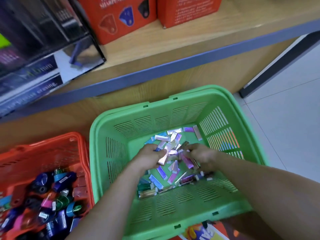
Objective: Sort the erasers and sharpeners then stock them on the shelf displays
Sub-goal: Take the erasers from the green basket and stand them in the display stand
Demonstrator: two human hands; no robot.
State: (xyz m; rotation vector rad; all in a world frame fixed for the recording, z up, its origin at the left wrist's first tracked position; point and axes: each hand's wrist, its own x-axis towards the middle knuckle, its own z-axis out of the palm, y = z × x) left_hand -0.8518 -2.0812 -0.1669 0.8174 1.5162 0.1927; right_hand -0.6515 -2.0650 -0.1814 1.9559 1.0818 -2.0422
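Forearms reach into the green basket [93, 153], where the left hand [150, 157] and right hand [203, 157] each curl their fingers round a few shiny erasers [161, 171] from the loose pile on its bottom. Just left, the orange basket [52, 141] holds sharpeners [58, 201]. Beyond, red boxes [119, 16] stand on the wooden shelf [173, 42].

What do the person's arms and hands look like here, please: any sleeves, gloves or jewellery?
The left hand and right hand are ungloved, and both forearms are bare, with no sleeve in view. No watch, bracelet or ring shows, though the blur could hide a thin ring.
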